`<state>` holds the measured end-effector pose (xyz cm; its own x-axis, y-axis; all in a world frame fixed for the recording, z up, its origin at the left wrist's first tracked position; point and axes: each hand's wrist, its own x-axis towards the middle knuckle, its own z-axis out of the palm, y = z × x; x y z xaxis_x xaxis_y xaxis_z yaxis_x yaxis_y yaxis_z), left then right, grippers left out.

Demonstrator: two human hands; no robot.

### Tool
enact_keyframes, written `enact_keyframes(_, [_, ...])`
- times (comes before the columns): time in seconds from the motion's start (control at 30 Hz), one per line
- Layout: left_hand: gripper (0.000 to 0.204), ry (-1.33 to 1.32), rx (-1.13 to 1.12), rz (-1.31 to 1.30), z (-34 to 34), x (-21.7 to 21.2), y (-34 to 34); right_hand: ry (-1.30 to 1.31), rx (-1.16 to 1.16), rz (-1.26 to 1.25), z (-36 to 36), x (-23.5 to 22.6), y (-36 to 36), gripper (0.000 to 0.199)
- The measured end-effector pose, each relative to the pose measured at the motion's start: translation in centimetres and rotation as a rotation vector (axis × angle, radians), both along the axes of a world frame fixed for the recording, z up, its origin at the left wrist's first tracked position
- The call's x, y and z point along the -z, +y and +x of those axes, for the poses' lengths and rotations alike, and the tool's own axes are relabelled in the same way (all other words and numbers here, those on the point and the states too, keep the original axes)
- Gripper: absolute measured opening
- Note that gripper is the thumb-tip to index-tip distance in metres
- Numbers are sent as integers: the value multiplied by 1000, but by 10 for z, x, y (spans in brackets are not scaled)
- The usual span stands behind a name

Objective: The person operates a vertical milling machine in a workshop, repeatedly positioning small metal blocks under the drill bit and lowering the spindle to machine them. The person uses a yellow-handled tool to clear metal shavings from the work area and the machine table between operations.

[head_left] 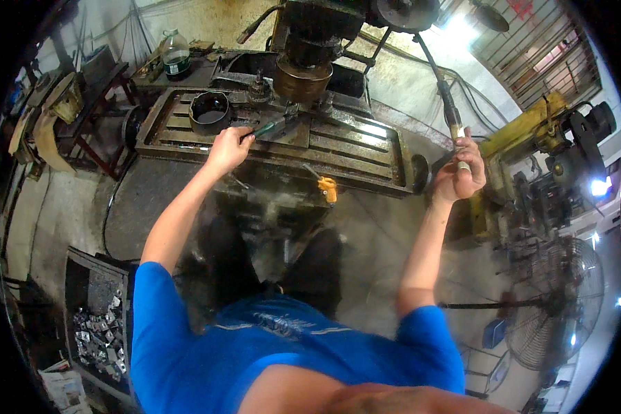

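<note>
My left hand (229, 148) is closed round the near end of a dark green-handled tool (269, 128), above the slotted machine table (352, 163). The tool's far end reaches toward the middle of the table, under the machine's round head (302, 77); its exact kind is hard to make out. Raised at the right, my right hand (460, 172) has its fingers wrapped round the lower end of a long machine lever (446, 96). Just beyond my left hand, a round dark pot (210, 112) stands on the table.
An orange-yellow air gun (328, 189) hangs at the table's front edge. Small metal pieces (102, 338) fill part of a dark bin at lower left. A plastic bottle (175, 54) stands at the back left. To the right are a standing fan (555, 303) and a yellow machine (524, 127).
</note>
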<state>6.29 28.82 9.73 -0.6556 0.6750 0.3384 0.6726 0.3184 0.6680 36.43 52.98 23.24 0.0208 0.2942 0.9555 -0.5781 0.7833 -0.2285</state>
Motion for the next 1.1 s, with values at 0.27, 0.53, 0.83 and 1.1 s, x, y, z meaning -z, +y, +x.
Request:
enact_keyframes(0.27, [22,127,34,28,9,-5,2,-31,6,23,3,-13,-1,20])
enact_keyframes(0.53, [22,176,22,-30,18,-10,8,-16,1,19,3,-27,-4,20])
enact_keyframes(0.83, [22,186,24,30,20,-9,10,-37,24,35,7,-47,-2,23])
enact_keyframes(1.1, [22,181,13,24,15,-5,11,-49,26,82,8,-69,3,25])
